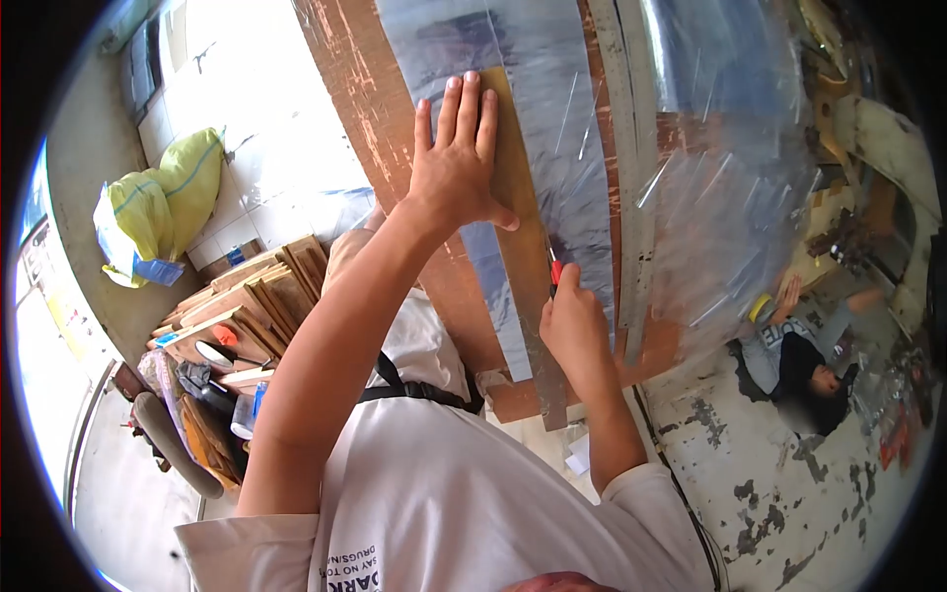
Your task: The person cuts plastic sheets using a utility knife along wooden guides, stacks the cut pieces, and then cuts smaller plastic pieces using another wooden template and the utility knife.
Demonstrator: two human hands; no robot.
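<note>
My left hand [456, 163] lies flat with spread fingers on a long yellowish-brown straight strip [520, 212], pressing it against a bluish plastic sheet [567, 138]. The sheet rests on a worn reddish-brown board [365, 79]. My right hand [574, 321] is closed round a red-handled cutter [557, 271], whose thin blade points up along the strip's right edge. The strip's lower end sticks out past the board's near edge.
A pale metal bar [636, 178] runs along the board, with clear plastic film [720, 237] to its right. At left are stacked wooden pieces [247, 306] and a yellow-green sack [163, 202]. Another person [799, 365] is low at the right. A cable [681, 483] crosses the floor.
</note>
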